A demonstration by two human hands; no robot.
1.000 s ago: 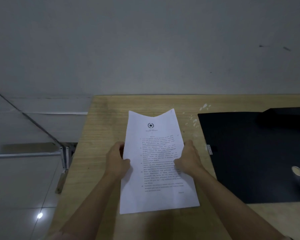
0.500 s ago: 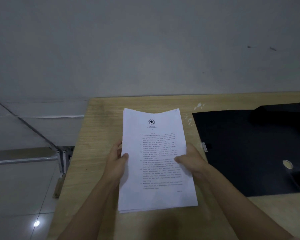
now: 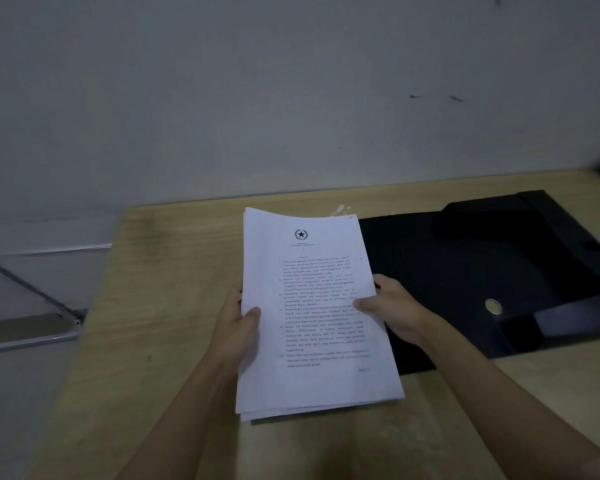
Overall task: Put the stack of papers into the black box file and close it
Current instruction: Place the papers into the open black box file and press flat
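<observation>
A stack of white printed papers [image 3: 312,306] with a star emblem at the top is lifted off the wooden table [image 3: 160,306]. My left hand [image 3: 238,327] grips its left edge, thumb on top. My right hand [image 3: 392,310] grips its right edge, thumb on the page. The black box file [image 3: 482,271] lies flat on the table to the right, with a round metal ring [image 3: 493,306] on its surface. The stack's right edge overlaps the file's left side in this view.
A grey wall stands behind the table. The table's left edge drops off to a tiled floor with a metal frame [image 3: 28,330]. A dark flap [image 3: 568,323] lies at the file's right end.
The stack has risen off the table and shifted right toward the black file. Both hands keep their grip on its sides. The view has tilted and moved right.
</observation>
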